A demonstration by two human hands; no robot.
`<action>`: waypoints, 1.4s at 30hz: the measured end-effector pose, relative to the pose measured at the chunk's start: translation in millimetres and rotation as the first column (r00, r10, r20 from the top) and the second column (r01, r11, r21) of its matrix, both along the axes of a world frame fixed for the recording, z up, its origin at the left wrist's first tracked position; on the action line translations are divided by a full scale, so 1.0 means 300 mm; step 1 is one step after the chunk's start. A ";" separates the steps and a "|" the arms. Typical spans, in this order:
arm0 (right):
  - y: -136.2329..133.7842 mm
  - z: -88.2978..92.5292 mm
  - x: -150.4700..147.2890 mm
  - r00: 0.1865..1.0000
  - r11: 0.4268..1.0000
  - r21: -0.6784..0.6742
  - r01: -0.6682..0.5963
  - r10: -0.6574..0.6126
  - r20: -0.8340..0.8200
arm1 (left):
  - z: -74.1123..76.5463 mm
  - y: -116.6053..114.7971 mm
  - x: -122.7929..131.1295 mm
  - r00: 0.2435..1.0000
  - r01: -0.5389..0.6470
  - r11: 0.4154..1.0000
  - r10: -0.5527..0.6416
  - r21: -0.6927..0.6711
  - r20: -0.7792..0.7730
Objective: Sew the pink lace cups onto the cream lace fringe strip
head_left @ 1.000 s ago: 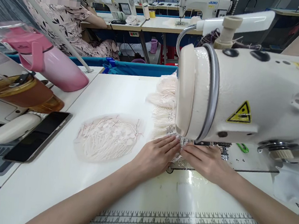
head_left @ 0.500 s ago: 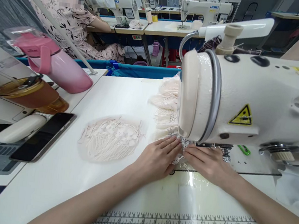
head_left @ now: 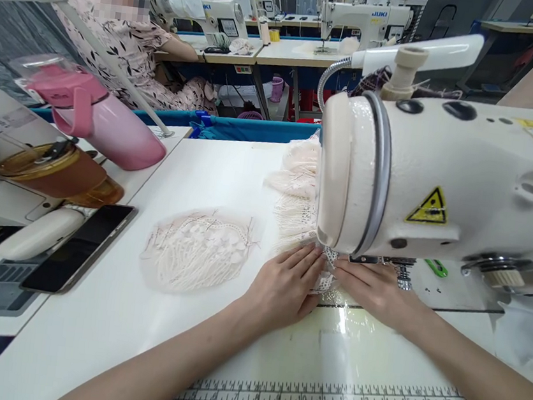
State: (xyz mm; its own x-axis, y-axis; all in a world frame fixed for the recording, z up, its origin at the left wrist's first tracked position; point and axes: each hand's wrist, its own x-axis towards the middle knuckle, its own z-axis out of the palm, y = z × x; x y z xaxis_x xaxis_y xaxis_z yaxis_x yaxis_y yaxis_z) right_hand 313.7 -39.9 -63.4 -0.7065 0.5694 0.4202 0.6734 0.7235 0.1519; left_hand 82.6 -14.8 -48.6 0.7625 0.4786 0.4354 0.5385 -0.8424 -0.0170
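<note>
My left hand point(head_left: 285, 286) lies flat on a strip of cream lace trim point(head_left: 294, 213), fingers stretched toward the head of the white sewing machine point(head_left: 442, 181). My right hand point(head_left: 374, 289) rests flat on the same lace just right of the left, fingertips at the presser foot, which the machine head hides. The two hands almost touch. The lace runs away from the hands behind the machine head, toward the back of the table.
A round lace piece point(head_left: 198, 250) lies left of my hands on the white table point(head_left: 193, 166). Further left are a black phone point(head_left: 81, 246), an amber cup point(head_left: 53, 169) and a pink bottle point(head_left: 97, 120). A ruler strip point(head_left: 321, 396) runs along the near edge. A person sits at the back left.
Both hands have slid slightly forward with the lace toward the machine head; the view has shifted a little.
</note>
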 end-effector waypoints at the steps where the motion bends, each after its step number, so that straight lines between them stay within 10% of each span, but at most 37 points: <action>1: -0.001 0.001 0.000 1.000 1.000 0.016 0.013 -0.013 0.011 | 0.000 -0.001 0.001 1.000 -0.004 1.000 0.004 0.003 0.002; 15: -0.003 -0.039 0.034 0.982 0.967 0.217 0.136 -0.160 0.096 | -0.002 -0.003 0.012 0.999 -0.028 0.998 0.028 0.048 -0.014; 25: 0.004 -0.008 0.039 0.989 0.969 -0.200 0.143 -0.149 -0.013 | -0.003 -0.004 0.006 1.000 0.003 1.000 -0.003 0.001 -0.027; 37: -0.002 0.043 0.010 0.990 0.989 0.055 0.138 -0.136 -0.048 | 0.010 -0.003 0.015 0.996 0.086 0.996 -0.086 0.018 0.014; 42: -0.007 0.021 0.002 0.929 0.964 -0.176 0.198 -0.242 -0.282 | 0.010 -0.001 0.009 0.994 0.110 0.993 -0.110 0.032 0.004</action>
